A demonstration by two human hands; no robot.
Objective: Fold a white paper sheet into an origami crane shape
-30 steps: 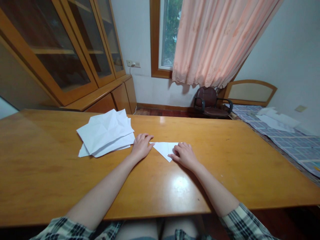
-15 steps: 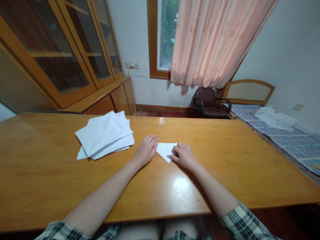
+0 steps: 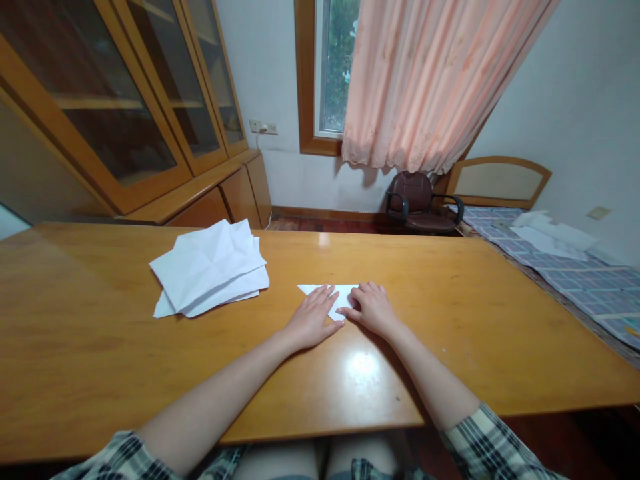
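A small folded sheet of white paper point(image 3: 343, 297) lies on the wooden table between my hands, its straight edge facing away from me and one sharp corner pointing left. My left hand point(image 3: 313, 317) rests flat across its left part, fingers stretched out and thumb near the lower tip. At the right end, my right hand point(image 3: 374, 309) has its fingers curled over the paper, with the thumb against it near the middle. The paper's right corner is hidden beneath the right hand.
A stack of creased white sheets point(image 3: 210, 267) sits to the left on the table point(image 3: 125, 373). Beyond the table are a glass-door cabinet point(image 3: 150, 120), a brown armchair point(image 3: 417, 200) and a pink curtain point(image 3: 425, 87). A bed point(image 3: 560, 280) with papers stands at the right.
My left hand has moved right and nearer, from the paper's left edge onto its surface. A pointed left corner now shows. My right hand has barely moved.
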